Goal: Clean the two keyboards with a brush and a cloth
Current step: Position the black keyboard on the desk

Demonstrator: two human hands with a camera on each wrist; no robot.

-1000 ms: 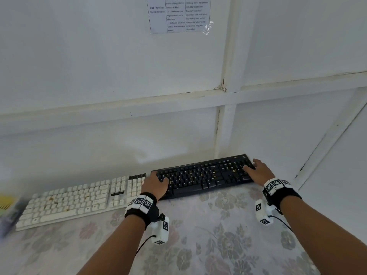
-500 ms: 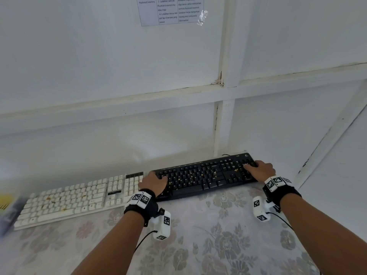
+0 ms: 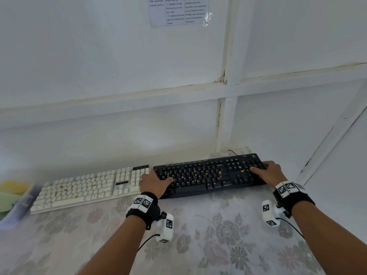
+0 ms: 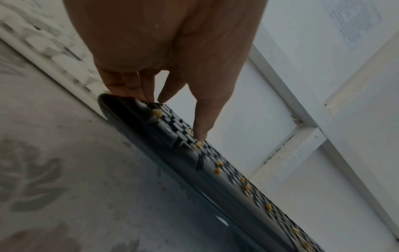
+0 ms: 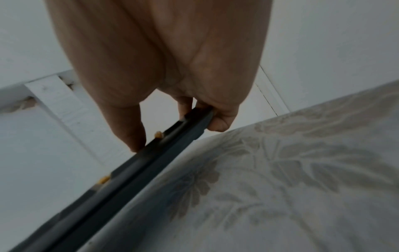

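Both arms reach forward over the bench (image 3: pixel 218 235), wrists low, hands palm-down on the black keyboard (image 3: pixel 208 175). The left hand (image 3: pixel 155 183) sits on its 9 o'clock end, thumb stretched onto the keys, the other fingers (image 4: pixel 129 85) curled down over the end edge. The right hand (image 3: pixel 268 172) takes the 3 o'clock end: thumb on the keys, fingers wrapped round the end, one fingertip tucked under the edge in the right wrist view. So each hand grips an end. Whether the board is off the bench, I cannot tell. Yellow crumbs (image 4: pixel 218 166) dot its keys. The white keyboard (image 3: pixel 89 187) lies just beside it at 9 o'clock, also speckled. Far at 9 o'clock, a blurred yellow-green thing (image 3: pixel 10 193). Containers: I cannot make one out.
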